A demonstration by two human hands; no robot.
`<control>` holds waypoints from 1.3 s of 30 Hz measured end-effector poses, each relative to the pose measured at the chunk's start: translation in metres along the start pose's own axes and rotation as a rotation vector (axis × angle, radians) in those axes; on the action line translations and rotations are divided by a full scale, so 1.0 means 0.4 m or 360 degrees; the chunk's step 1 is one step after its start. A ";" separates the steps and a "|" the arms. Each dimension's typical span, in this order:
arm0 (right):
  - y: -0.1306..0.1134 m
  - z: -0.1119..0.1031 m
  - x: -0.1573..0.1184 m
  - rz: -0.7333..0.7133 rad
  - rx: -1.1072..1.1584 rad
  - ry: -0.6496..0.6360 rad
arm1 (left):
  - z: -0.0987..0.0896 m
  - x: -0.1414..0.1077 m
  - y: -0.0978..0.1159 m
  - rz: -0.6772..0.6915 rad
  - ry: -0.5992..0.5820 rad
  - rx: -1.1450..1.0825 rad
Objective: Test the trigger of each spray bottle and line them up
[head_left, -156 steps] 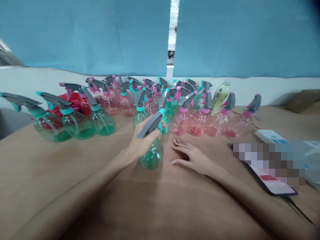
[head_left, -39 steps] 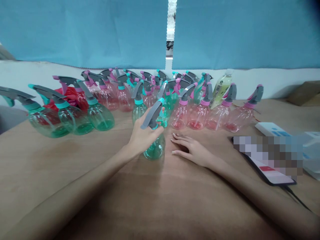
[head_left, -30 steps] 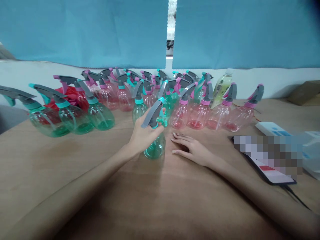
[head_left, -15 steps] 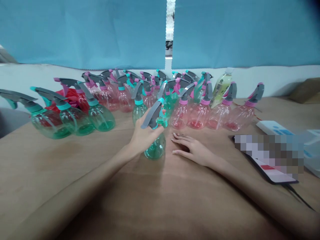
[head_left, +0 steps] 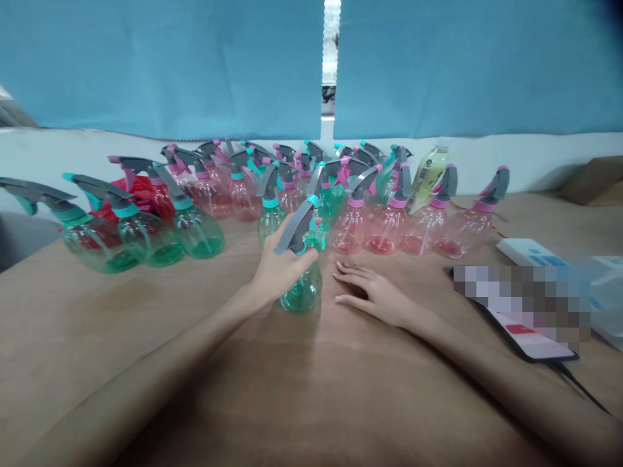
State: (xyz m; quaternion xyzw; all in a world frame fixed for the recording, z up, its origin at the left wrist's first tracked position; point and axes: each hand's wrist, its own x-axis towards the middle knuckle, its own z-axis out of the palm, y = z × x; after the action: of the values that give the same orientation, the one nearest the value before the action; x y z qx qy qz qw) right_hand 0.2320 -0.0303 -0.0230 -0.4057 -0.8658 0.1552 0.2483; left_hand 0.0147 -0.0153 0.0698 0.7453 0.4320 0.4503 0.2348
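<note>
My left hand [head_left: 278, 263] is wrapped round the neck of a green spray bottle [head_left: 300, 293] with a grey and turquoise trigger head. The bottle is at the middle of the wooden table [head_left: 311, 389], its trigger side facing away from me. Part of its neck is hidden by my fingers. To the right, my right hand [head_left: 372, 292] rests on the tabletop, fingers spread and holding nothing, a short gap from the bottle. Behind my right hand stands a pink spray bottle [head_left: 348, 233] with a grey and pink head.
Green spray bottles [head_left: 198, 230] stand at the left, more pink and green ones behind. A red bundle [head_left: 141, 191] lies among them. Further right are a yellowish drink bottle [head_left: 429, 175], a phone [head_left: 540, 344] with a cable, a white box [head_left: 525, 251] and a brown cardboard piece [head_left: 596, 180].
The view has tipped very slightly, so most things sit a little lower. Both hands keep their places, and the left hand still grips the green spray bottle.
</note>
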 end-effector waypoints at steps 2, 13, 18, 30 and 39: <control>-0.001 0.000 0.000 -0.0002 0.0017 0.0011 | -0.001 -0.001 0.000 -0.0013 -0.0010 0.0021; -0.005 0.003 -0.001 0.0008 0.0029 0.0050 | -0.001 0.001 0.005 0.0024 0.0056 0.0094; -0.008 0.001 -0.001 0.0014 0.0021 0.0037 | -0.002 -0.002 0.006 0.0006 0.0070 0.0111; -0.009 0.002 0.001 0.0017 0.0027 0.0048 | -0.003 -0.004 0.011 0.0054 0.0111 0.0113; -0.007 0.002 0.002 0.0007 -0.0001 0.0020 | -0.004 -0.005 0.011 0.0001 0.0100 0.0098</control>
State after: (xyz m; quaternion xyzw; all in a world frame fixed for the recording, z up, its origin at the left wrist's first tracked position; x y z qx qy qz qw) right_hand 0.2294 -0.0315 -0.0220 -0.4088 -0.8634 0.1529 0.2531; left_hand 0.0146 -0.0194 0.0729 0.7377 0.4527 0.4601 0.1980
